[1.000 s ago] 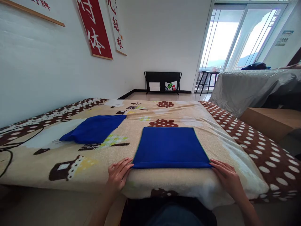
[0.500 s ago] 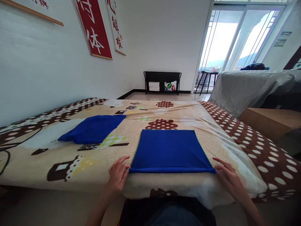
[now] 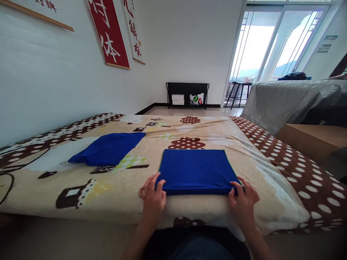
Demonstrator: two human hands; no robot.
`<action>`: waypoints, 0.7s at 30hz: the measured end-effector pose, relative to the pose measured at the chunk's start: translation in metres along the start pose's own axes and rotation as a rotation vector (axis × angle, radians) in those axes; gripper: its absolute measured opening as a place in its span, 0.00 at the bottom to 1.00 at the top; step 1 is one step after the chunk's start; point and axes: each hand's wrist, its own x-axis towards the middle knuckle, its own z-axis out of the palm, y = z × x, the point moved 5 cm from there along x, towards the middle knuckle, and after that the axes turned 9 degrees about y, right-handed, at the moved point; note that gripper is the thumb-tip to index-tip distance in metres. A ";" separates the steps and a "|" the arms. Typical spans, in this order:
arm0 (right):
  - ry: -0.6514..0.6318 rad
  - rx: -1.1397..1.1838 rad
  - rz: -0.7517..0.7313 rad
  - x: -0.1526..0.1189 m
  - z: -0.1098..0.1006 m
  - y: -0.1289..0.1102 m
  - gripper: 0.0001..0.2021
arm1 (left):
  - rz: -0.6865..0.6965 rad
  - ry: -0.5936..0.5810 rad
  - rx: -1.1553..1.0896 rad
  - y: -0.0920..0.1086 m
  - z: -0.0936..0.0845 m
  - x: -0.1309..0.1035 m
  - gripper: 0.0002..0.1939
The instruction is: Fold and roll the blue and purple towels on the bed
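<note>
Blue cloth, folded flat, lies on the near part of the patterned blanket, its front edge close to the bed's edge just ahead of me. I have my left hand at the near left corner of it and my right hand at the near right corner — both sets of fingers curled onto the front edge, pinching the cloth between fingertips and thumb as far as I can see. The left fingers overlap the blue fabric at the corner; the right fingers do the same on their side. The cloth looks like a neat rectangle with a thin green trim showing along its right side, and it sits level on the blanket, with a brown dotted patch of the blanket's print just beyond its far edge.

Off to the left, well apart from my hands, a second blue cloth lies on the blanket, also folded but looser, with one corner pointing toward the wall. Red hanging banners with white characters are fixed to the white wall on the left. At the far end of the room stands a low black rack — some boxes and bags sit inside it. To the right, a grey cover drapes over another piece of furniture near the windows.
</note>
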 end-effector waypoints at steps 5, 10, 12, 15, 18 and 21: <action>-0.284 0.396 -0.204 -0.003 0.013 -0.080 0.14 | 0.275 -0.160 -0.313 0.066 0.018 0.003 0.17; -0.398 0.441 -0.222 0.002 0.019 -0.088 0.11 | 0.369 -0.343 -0.281 0.086 0.030 0.008 0.10; -0.405 0.427 -0.213 0.003 0.022 -0.082 0.08 | 0.378 -0.375 -0.243 0.085 0.033 0.010 0.09; -0.409 0.361 -0.193 0.004 0.028 -0.072 0.09 | 0.372 -0.401 -0.210 0.079 0.037 0.010 0.08; -0.409 0.289 -0.204 0.004 0.032 -0.063 0.12 | 0.362 -0.399 -0.174 0.070 0.041 0.009 0.10; -0.396 0.230 -0.226 0.006 0.033 -0.050 0.14 | 0.358 -0.393 -0.149 0.058 0.042 0.008 0.12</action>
